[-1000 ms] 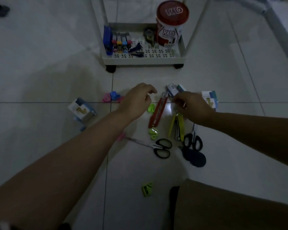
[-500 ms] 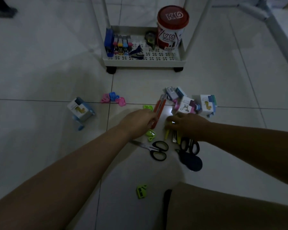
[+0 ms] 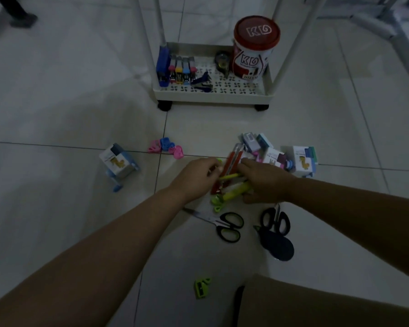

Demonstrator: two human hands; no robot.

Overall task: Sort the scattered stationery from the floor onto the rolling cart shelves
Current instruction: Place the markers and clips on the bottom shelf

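On the tile floor in front of the white rolling cart [image 3: 213,98] lies a heap of stationery. My right hand [image 3: 263,181] grips two yellow-green cutters [image 3: 235,193], now lying crosswise. My left hand [image 3: 197,177] has its fingers curled and pinches the left end of the upper yellow-green cutter. Red cutters [image 3: 232,161] lie just beyond both hands. Two black scissors [image 3: 229,226] [image 3: 275,219] lie nearer to me, beside a dark oval item [image 3: 279,249]. Green sharpeners [image 3: 202,287] [image 3: 216,201] lie loose on the floor.
The cart's bottom shelf holds a row of staplers [image 3: 178,70], a tape dispenser [image 3: 222,61] and a red-lidded can [image 3: 255,47]. Small boxes [image 3: 302,159] [image 3: 118,164] and pink and blue clips [image 3: 165,147] lie on the floor. My knee [image 3: 316,303] fills the bottom right.
My right hand has taken up the yellow-green cutters and turned them crosswise. My left hand moved from beyond the red cutters to their near side and now meets the yellow-green cutters.
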